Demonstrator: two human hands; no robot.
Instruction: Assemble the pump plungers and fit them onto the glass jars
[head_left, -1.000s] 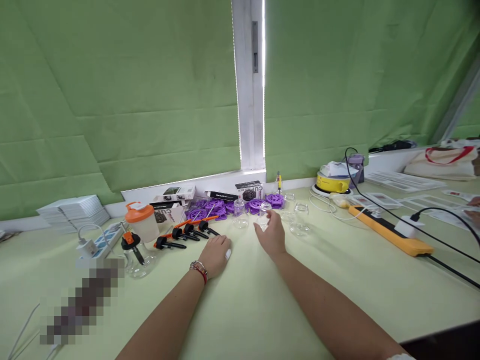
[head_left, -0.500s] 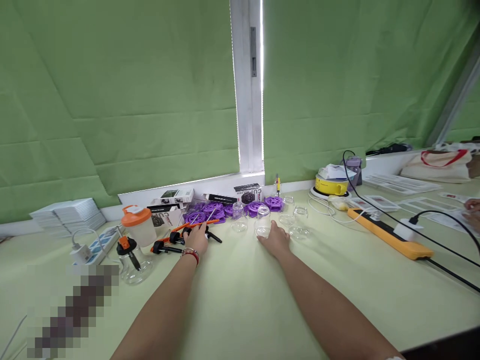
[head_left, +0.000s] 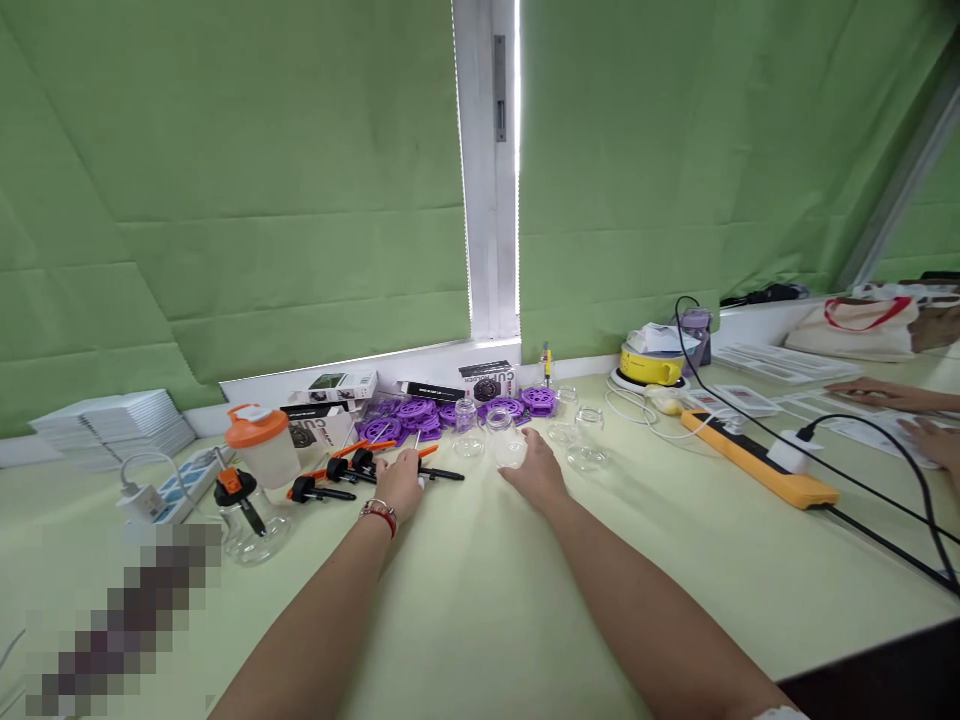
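My left hand lies over a row of black lids with slim stems and orange parts. Its fingers are closed on one black stemmed lid, whose rod sticks out to the right; part of it is hidden. Other black lids lie to its left. With my right hand I grip a small clear glass bottle from its right side, low over the tabletop. Similar glass bottles stand on either side, one to the left and one to the right.
Purple plastic wheel-like pieces and cup holder boxes line the back. To the left are an orange-lidded shaker and a lidded glass bottle. An orange power strip with cables lies right, near another person's hands.
The view has shifted slightly. The black rod by my left hand has swung level and reaches farther right. My right hand stays on the glass bottle. More of the other person's hands shows.
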